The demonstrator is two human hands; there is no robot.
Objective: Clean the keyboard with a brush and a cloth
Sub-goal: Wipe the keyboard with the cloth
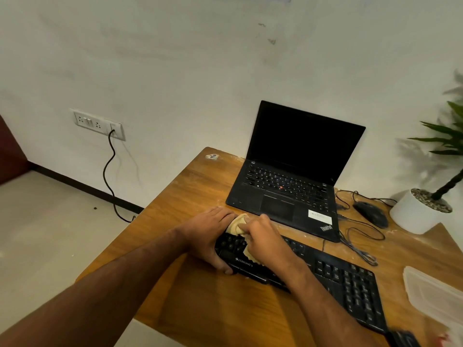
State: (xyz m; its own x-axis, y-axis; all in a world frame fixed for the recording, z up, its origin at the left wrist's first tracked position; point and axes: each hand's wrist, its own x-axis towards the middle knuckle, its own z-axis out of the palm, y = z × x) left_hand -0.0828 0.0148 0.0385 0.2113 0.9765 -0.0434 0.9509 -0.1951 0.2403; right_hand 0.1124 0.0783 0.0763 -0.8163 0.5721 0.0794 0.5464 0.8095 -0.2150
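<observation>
A person wipes the black keyboard (333,274) on the wooden desk (200,301); the right hand (265,239) clutches the cloth (236,225) at its left end, the left hand (209,236) grips that end steady; next, seemingly, a sweep rightward across the remaining keys.

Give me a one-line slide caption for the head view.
Right hand wipes the black keyboard with a cloth while the left hand steadies its end.

Dim, warm indoor light reaches my feed, casting soft shadows beneath the forearms onto the glossy orange-brown wooden desk (200,186). Wide-angle distortion bends the frame edges, where the green leafy potted plant (441,156) blurs.
</observation>
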